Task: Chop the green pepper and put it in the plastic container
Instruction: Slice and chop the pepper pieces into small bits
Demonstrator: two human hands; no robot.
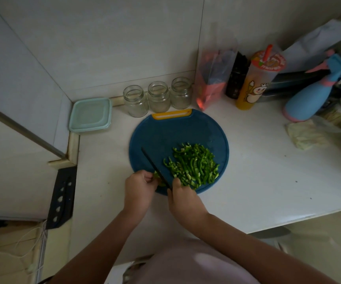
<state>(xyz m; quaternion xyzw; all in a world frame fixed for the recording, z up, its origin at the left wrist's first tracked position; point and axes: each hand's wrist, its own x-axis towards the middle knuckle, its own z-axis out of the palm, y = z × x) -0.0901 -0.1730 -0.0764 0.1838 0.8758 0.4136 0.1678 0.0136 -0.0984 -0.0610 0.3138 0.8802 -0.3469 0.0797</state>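
Gripping the knife [155, 167], the right hand [184, 199] has its fingers curled round the hidden end, and the dark blade slants up and left across the board [165, 136]. The left hand [139, 187] sits just left of the blade at the board's near edge, fingertips bunched and pinching a small uncut pepper piece [157, 179] that the fingers mostly hide. Right of the blade lies the chopped pepper [194, 165], a pile of thin green strips on the board's near right part, touching the right thumb. The container [90, 114], pale teal with its lid on, stands in the counter's corner, well apart from the board. Three jars [158, 99] line the wall behind the board's yellow handle [171, 114]. A cup [255, 83] with a straw and a blue spray bottle [309, 99] stand further right.
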